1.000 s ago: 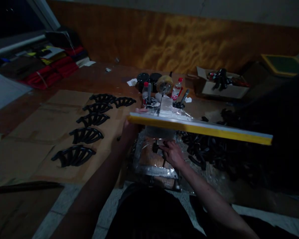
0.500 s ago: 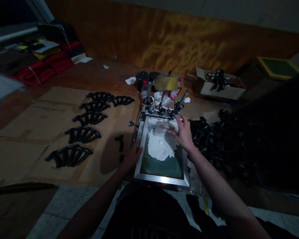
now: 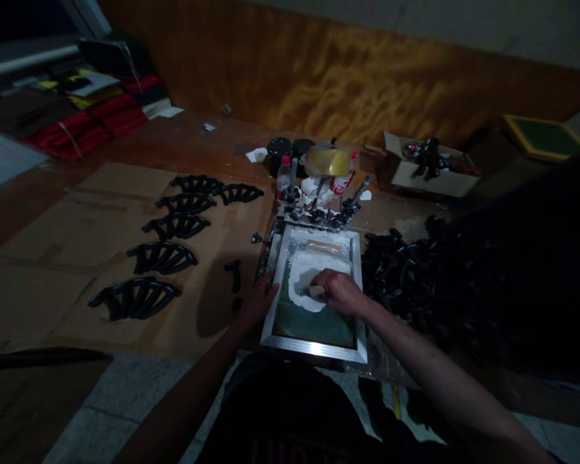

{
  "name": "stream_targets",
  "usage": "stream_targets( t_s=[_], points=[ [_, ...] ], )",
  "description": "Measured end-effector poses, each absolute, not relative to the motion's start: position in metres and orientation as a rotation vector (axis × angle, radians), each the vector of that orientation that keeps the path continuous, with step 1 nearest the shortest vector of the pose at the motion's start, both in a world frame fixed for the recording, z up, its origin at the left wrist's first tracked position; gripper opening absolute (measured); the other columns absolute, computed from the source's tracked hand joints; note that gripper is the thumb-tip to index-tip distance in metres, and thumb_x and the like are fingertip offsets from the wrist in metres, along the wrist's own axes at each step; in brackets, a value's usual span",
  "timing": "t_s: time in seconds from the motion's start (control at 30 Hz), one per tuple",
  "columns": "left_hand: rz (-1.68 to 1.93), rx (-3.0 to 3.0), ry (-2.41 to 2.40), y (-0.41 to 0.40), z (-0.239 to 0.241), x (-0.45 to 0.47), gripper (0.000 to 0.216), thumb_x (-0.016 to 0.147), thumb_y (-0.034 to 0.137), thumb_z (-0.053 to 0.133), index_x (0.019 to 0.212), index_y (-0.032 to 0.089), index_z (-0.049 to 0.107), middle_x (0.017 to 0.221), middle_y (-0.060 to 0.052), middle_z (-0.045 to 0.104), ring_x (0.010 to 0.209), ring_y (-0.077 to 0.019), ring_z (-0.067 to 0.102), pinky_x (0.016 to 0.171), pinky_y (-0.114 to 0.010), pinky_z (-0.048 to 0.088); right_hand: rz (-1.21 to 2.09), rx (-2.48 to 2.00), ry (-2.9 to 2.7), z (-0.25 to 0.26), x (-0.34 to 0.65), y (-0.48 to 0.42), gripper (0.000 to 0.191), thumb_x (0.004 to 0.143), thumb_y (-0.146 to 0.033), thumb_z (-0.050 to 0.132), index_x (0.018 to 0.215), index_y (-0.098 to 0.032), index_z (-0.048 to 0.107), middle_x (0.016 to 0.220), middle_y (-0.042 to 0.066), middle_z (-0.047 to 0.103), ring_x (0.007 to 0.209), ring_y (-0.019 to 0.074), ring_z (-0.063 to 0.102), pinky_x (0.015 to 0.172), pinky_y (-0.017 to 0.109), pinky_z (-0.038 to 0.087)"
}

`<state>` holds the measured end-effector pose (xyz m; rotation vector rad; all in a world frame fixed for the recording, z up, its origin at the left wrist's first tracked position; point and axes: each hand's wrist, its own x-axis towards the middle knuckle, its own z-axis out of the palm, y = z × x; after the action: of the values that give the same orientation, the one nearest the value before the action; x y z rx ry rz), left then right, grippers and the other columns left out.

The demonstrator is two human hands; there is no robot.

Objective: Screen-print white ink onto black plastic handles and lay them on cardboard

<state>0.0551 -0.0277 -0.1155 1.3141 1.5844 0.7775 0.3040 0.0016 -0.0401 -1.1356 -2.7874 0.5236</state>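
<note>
Dim light falls over a brown surface (image 3: 183,145) laid with cardboard sheets (image 3: 77,258). Near its front edge lies a metal-framed printing screen (image 3: 314,348) smeared with white ink (image 3: 314,264). On the ink, the right hand (image 3: 336,291) is curled shut around a small pale squeegee (image 3: 316,290). At the frame's left rail rests the left hand (image 3: 258,301), fingers loosely spread. Left of that hand lie black fan-shaped parts (image 3: 162,258) in a row; right of the right hand sits a dark heap of parts (image 3: 415,270). Beyond the frame stand bottles (image 3: 283,177).
</note>
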Motion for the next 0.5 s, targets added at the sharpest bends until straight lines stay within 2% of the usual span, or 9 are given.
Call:
stream_targets(
  t_s=[0.13,0.27,0.37,0.43,0.5],
  points=[
    [0.832,1.247,1.544,-0.029,-0.113,0.055,0.056,0.089,0.038,0.055,0.14,0.016,0.053,0.119,-0.013,0.072,0.105,-0.0266,0.069,0.097,-0.041,0.053,0.333,-1.118,-2.733,-0.056,0.303,-0.015,0.028,0.086,-0.01,0.053,0.109,-0.016,0.068,0.106,0.012,0.07,0.096,0.0248,0.06,0.085,0.036,0.048],
    [0.813,1.17,1.52,-0.03,-0.102,0.056,0.059,0.088,0.038,0.055,0.142,0.015,0.052,0.114,-0.012,0.074,0.097,-0.0247,0.071,0.088,-0.037,0.056,0.463,-1.078,-2.703,-0.058,0.304,-0.02,0.027,0.088,-0.013,0.053,0.11,-0.016,0.068,0.098,0.011,0.07,0.093,0.0239,0.061,0.083,0.033,0.048],
    [0.769,1.149,1.513,-0.03,-0.08,0.054,0.061,0.087,0.039,0.056,0.143,0.015,0.051,0.105,-0.01,0.076,0.087,-0.0242,0.071,0.078,-0.036,0.057,0.461,-1.316,-2.526,-0.036,0.294,0.015,0.037,0.091,-0.02,0.056,0.127,-0.018,0.063,0.109,0.011,0.069,0.103,0.0238,0.062,0.086,0.032,0.048],
    [0.777,1.164,1.522,-0.031,-0.058,0.051,0.056,0.087,0.04,0.055,0.139,0.017,0.056,0.108,-0.009,0.075,0.09,-0.0241,0.071,0.078,-0.035,0.057,0.406,-1.477,-2.377,-0.017,0.296,0.049,0.048,0.091,-0.027,0.06,0.139,-0.023,0.055,0.116,0.009,0.069,0.105,0.024,0.062,0.088,0.033,0.048],
    [0.815,1.196,1.549,-0.03,-0.035,0.049,0.043,0.09,0.04,0.05,0.124,0.02,0.067,0.112,-0.008,0.074,0.098,-0.0241,0.069,0.084,-0.034,0.056,0.339,-1.567,-2.209,0.0,0.316,0.079,0.053,0.09,-0.034,0.064,0.141,-0.025,0.054,0.114,0.009,0.069,0.099,0.024,0.063,0.086,0.034,0.049]
  ],
)
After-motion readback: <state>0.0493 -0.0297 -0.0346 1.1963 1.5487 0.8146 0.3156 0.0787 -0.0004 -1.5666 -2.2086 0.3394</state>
